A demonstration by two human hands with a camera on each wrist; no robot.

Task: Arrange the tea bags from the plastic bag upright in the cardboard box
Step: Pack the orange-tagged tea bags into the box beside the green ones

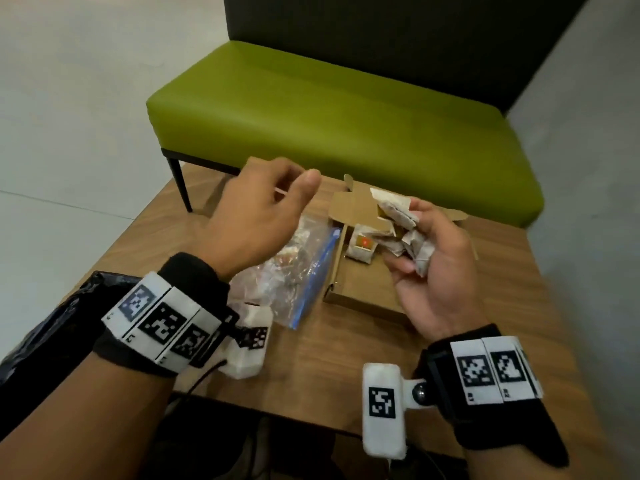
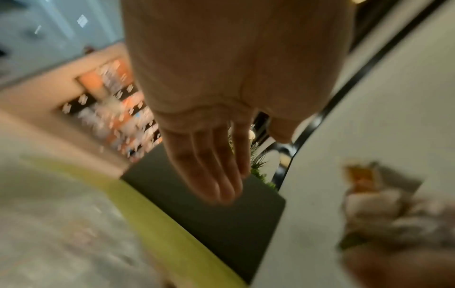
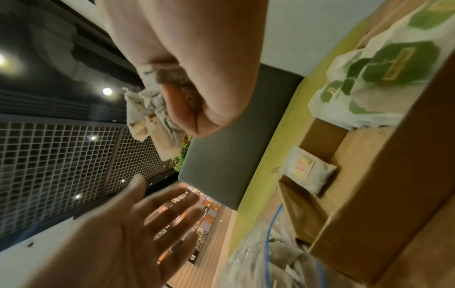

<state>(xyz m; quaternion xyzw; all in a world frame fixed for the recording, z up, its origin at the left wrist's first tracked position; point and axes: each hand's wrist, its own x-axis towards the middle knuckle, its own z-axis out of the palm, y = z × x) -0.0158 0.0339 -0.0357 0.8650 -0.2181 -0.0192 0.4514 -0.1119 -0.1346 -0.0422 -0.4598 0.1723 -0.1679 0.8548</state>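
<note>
My right hand (image 1: 426, 251) is raised over the open cardboard box (image 1: 360, 289) and grips a crumpled bunch of several tea bags (image 1: 398, 220). In the right wrist view its fingers curl round the tea bags (image 3: 150, 118). One tea bag with an orange label (image 1: 362, 245) stands in the box; the right wrist view shows this tea bag (image 3: 307, 171) leaning on an inner wall. My left hand (image 1: 277, 199) hovers empty above the plastic bag (image 1: 294, 271), fingers (image 2: 216, 171) straight. The zip bag lies left of the box, with more tea bags inside.
Box and bag sit on a small wooden table (image 1: 346, 362). A green bench (image 1: 346, 116) with a dark back stands just beyond the table's far edge. In the right wrist view, tea bags with green labels (image 3: 381, 68) lie at the box's other end.
</note>
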